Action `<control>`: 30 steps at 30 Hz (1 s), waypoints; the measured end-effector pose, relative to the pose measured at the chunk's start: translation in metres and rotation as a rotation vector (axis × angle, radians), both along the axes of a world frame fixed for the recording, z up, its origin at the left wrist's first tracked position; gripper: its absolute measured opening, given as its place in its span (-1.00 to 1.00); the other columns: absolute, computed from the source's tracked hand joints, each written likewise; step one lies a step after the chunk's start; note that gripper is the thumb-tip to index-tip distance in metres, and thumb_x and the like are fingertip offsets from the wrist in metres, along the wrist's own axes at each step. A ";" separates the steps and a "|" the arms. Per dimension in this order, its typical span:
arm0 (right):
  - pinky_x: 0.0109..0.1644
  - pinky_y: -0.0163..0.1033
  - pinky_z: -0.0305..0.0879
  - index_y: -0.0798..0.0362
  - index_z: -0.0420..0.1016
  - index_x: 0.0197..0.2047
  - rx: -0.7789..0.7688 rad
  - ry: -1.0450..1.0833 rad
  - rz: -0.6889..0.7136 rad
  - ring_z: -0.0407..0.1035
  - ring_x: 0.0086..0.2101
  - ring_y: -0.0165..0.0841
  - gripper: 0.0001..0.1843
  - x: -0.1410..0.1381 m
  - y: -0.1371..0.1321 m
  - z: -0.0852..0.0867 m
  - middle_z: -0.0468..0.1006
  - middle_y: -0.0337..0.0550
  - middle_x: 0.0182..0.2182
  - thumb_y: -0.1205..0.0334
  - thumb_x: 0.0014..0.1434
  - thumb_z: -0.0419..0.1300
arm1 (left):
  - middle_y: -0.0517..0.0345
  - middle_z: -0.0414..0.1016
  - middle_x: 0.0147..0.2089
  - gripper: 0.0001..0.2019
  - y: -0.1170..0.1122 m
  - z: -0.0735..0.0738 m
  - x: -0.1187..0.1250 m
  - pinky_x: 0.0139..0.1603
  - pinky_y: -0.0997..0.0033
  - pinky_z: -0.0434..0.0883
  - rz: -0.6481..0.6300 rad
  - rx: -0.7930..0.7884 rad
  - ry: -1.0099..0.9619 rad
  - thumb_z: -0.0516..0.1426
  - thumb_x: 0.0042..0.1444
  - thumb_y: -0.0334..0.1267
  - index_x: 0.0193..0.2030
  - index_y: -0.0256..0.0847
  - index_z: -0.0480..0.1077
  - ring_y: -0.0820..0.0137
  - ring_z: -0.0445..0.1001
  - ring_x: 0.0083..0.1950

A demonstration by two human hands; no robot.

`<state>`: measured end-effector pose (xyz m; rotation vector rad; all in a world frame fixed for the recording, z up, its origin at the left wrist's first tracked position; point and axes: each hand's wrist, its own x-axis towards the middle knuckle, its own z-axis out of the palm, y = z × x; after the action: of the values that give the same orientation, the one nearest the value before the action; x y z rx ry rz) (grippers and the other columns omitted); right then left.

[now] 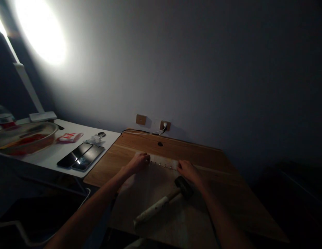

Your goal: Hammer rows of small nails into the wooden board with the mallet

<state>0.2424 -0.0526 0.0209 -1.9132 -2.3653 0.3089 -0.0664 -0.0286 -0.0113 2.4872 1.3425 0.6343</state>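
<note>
On the wooden desk (192,148) lies a translucent sheet (150,207), and on it a pale strip (163,162) set with a row of small metal studs. The left grip (137,163) and right grip (189,171) rest palm-down on its two ends, with the strip running between them; whether either is closed on it cannot be told. A mallet (161,204) lies just below the right grip.

We note a grey wall (176,69) lit by a desk lamp (28,83), far left. A white table (46,160) adjoins the wooden desk (218,166).
</note>
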 end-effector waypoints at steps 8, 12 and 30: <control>-0.07 -0.27 0.25 0.14 0.59 -0.18 -0.040 0.027 0.079 0.51 -0.12 -0.22 -0.91 0.001 0.011 -0.002 0.66 0.05 -0.17 0.38 0.28 0.24 | 0.06 0.62 -0.15 -0.66 0.007 -0.010 0.013 -0.09 0.47 0.45 -0.032 -0.029 -0.012 0.12 0.13 -0.53 0.02 -0.24 0.51 0.34 0.58 -0.14; -0.07 -0.32 0.26 0.14 0.61 -0.15 -0.037 0.047 0.143 0.50 -0.12 -0.27 -0.76 -0.001 0.011 0.003 0.64 0.02 -0.13 0.57 0.17 0.22 | 0.05 0.61 -0.15 -0.79 0.012 -0.010 0.015 -0.12 0.48 0.43 -0.066 -0.004 0.072 0.11 0.22 -0.47 -0.16 -0.21 0.56 0.35 0.58 -0.17; 0.14 -0.17 0.25 0.08 0.58 0.06 0.024 -0.058 0.184 0.41 0.08 -0.12 -0.72 -0.049 0.010 0.009 0.55 0.08 0.04 0.22 0.31 0.23 | 0.02 0.61 -0.14 -0.81 0.002 0.004 0.041 -0.18 0.44 0.40 -0.025 0.022 0.161 0.11 0.31 -0.37 -0.17 -0.18 0.58 0.31 0.58 -0.16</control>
<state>0.1936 -0.0430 0.0302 -1.7197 -2.5761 0.2390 -0.0253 -0.0262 -0.0069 2.6166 1.3637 0.4538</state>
